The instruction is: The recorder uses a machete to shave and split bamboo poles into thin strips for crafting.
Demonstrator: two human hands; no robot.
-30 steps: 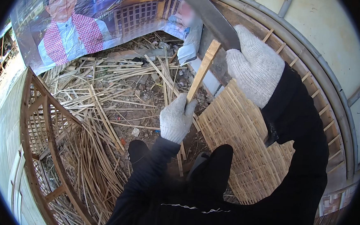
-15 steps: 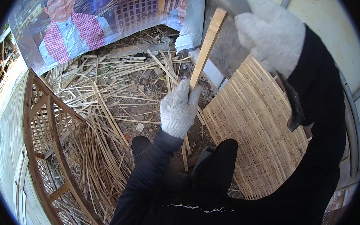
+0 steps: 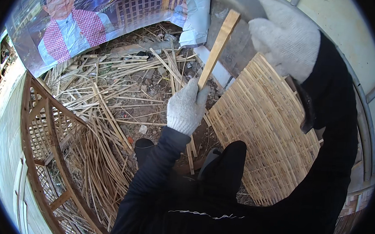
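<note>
My left hand (image 3: 184, 108), in a white knit glove, is closed round the lower part of a flat bamboo strip (image 3: 219, 46). The strip stands tilted, its top leaning to the right. At the upper right my right hand (image 3: 284, 41), gloved too, is wrapped round a machete. Its grey blade (image 3: 244, 3) is blurred and reaches left, just above the strip's top end; I cannot tell whether they touch. The machete's dark curved handle end (image 3: 307, 111) sticks out below my right wrist.
A woven bamboo panel (image 3: 263, 134) lies at my right. Loose bamboo strips (image 3: 104, 150) cover the ground ahead and left. A wooden lattice frame (image 3: 60, 160) stands along the left. A printed banner (image 3: 129, 10) hangs at the back, and a pale wall (image 3: 347, 36) rises at upper right.
The view has shifted slightly. Both hands keep their grips, and the machete blade stays close to the strip's top, now a little lower and farther right.
</note>
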